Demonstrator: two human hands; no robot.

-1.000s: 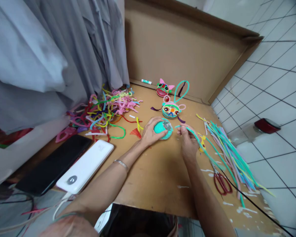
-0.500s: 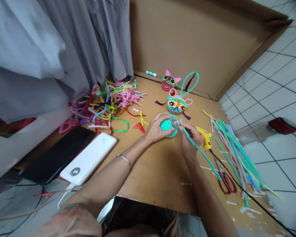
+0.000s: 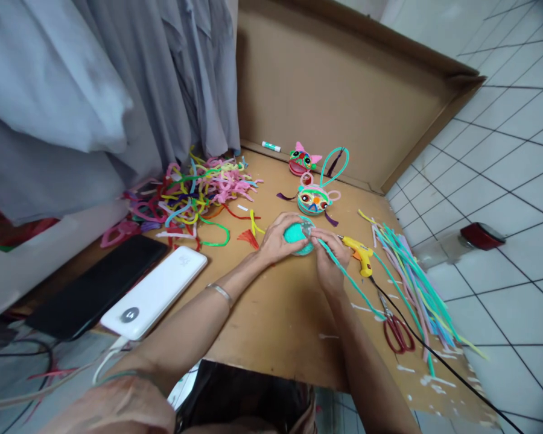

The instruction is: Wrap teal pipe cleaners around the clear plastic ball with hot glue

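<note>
Wrapped round a turquoise fuzzy ball (image 3: 295, 234), my left hand (image 3: 278, 238) steadies it just above the table. A greyish patch shows on the ball's upper right side. My right hand (image 3: 330, 259) is closed, pinching a turquoise pipe cleaner (image 3: 355, 286) close to that patch. The loose length of the pipe cleaner trails down to the right toward the scissors. Whether its tip is fixed to the ball is hidden by my fingers. A yellow glue gun (image 3: 359, 253) lies just right of my right hand.
Two finished-looking animal heads, one turquoise (image 3: 312, 199) and one pink-eared (image 3: 302, 161), stand behind my hands. Red-handled scissors (image 3: 398, 334) and a bundle of pipe cleaners (image 3: 416, 283) lie right. At left are tangled pipe cleaners (image 3: 199, 193), a white power bank (image 3: 156, 292) and a black one (image 3: 99, 283).
The view has shifted, so most things appear a little further left. My right hand has tilted in closer over the ball, with the pipe cleaner still pinched. My left hand keeps its hold.
</note>
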